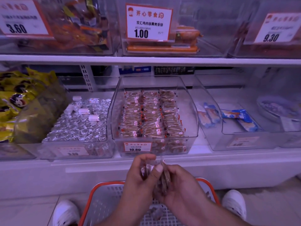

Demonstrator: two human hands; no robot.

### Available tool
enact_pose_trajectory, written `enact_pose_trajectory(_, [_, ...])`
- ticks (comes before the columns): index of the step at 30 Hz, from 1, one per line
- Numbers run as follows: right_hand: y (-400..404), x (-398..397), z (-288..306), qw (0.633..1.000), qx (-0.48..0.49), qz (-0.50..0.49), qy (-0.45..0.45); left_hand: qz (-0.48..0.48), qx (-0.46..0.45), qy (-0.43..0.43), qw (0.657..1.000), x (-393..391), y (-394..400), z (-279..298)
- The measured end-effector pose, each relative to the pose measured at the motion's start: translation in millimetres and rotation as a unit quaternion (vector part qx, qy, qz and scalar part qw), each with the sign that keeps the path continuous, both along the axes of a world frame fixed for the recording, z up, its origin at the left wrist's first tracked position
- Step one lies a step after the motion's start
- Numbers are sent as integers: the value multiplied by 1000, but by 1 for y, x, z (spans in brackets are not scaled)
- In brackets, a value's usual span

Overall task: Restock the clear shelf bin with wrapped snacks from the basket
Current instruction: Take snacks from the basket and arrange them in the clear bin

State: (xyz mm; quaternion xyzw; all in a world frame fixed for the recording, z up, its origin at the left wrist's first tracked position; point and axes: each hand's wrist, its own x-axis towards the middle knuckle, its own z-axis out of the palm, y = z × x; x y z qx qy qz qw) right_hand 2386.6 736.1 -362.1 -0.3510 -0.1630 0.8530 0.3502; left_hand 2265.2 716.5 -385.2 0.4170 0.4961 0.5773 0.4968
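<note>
**Shelf restock: both hands hold snacks below the target bin**

Lower shelf, far left: yellow snack bags [17,101] are piled against a clear bin of silver foil-wrapped pieces [78,123], which has several small white rolls lying on top.

Centre: the clear shelf bin [190,111] stands on the lower shelf with a price tag reading 10.80 [137,147] on its front wall. Three rows of wrapped snacks [149,116] fill its left and middle; a bare strip runs along its right wall.

Directly below and in front of that bin, the left hand [140,178] has its fingers curled round a small stack of wrapped snacks. The right hand [180,188] touches it, fingers gripping a further bundle of wrapped snacks [164,180]. The hands cover part of the basket [104,191], an orange-rimmed white mesh one on the floor between two white shoes [66,212]. A few loose snacks lie on the basket's bottom.

Right: a clear bin holds blue-wrapped packets [239,119].

Upper shelf: the middle bin holds orange sausages [162,48] behind a tag reading 1.00 [149,22]. The tags on the flanking bins read 3.60 and 9.30.
</note>
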Motion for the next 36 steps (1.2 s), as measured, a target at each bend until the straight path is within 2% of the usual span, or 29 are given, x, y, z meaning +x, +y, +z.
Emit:
enact_pose_trajectory(4, [0, 3, 12, 997, 46, 46, 41, 36, 48, 93, 994, -4, 2, 4])
enact_pose_trajectory(8, [3, 5, 17, 993, 108, 53, 13, 20, 58, 193, 979, -2, -4, 10])
enact_pose_trajectory(11, [3, 0, 16, 978, 199, 29, -56, 21, 39, 163, 986, -3, -4, 25])
enact_pose_trajectory(13, [7, -2, 20, 952, 277, 1, -133, 21, 16, 118, 993, -3, 2, 38])
enact_pose_trajectory(15, [12, -2, 25, 879, 394, -23, -269, 45, 4, 65, 997, -2, 8, 50])
enact_pose_trajectory(18, [17, 2, 30, 732, 528, -45, -429, 15, -39, -84, 996, 7, 14, 64])
enact_pose_trajectory(20, [14, 0, 29, 641, 607, -15, -470, -30, -58, -177, 982, 14, 16, 69])
enact_pose_trajectory(22, [11, -3, 27, 603, 639, -4, -477, -48, -46, -191, 979, 18, 16, 71])
enact_pose_trajectory(25, [10, -2, 26, 590, 655, -19, -472, -23, -34, -196, 980, 23, 17, 70])
enact_pose_trajectory(29, [8, 5, 33, 669, 607, -31, -428, 29, -35, -218, 975, 28, 19, 72])
enact_pose_trajectory(32, [14, 17, 44, 692, 585, -58, -419, 35, -19, -199, 979, 33, 23, 80])
enact_pose_trajectory(34, [23, 28, 59, 685, 581, -45, -437, 8, -10, -192, 981, 35, 30, 87])
enact_pose_trajectory(36, [40, 37, 78, 651, 598, -27, -467, -29, -8, -181, 983, 35, 44, 93])
